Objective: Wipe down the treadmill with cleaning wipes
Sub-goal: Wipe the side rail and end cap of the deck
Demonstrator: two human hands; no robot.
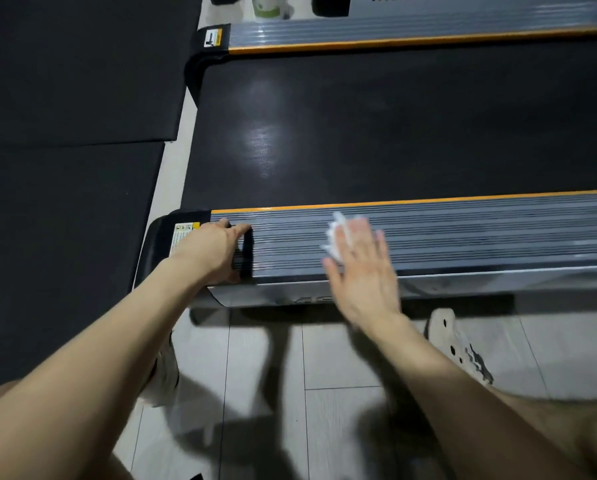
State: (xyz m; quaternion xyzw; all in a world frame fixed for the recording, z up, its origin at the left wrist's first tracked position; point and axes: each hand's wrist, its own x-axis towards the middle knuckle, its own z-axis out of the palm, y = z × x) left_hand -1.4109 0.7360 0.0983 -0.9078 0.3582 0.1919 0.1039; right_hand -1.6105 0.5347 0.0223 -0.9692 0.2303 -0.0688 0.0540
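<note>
Head view, nearest first: pale floor tiles [342, 358] lie just before the near side rail [463, 233] of the treadmill [359, 133]. On that ribbed grey rail, the right hand [362, 271] lies flat with fingers spread, pressing a crumpled white wipe [338, 233] against the rail's top; the hand is blurred. Toward the rail's end cap, the left hand [217, 251] grips the rail's edge, fingers curled over it. Beyond the rail stretches the dark belt [394, 126], then the far rail [411, 32]. Past that stands a green-and-white container [267, 5].

The right hand [362, 271] is motion-blurred and hides most of the white wipe [336, 233].
</note>
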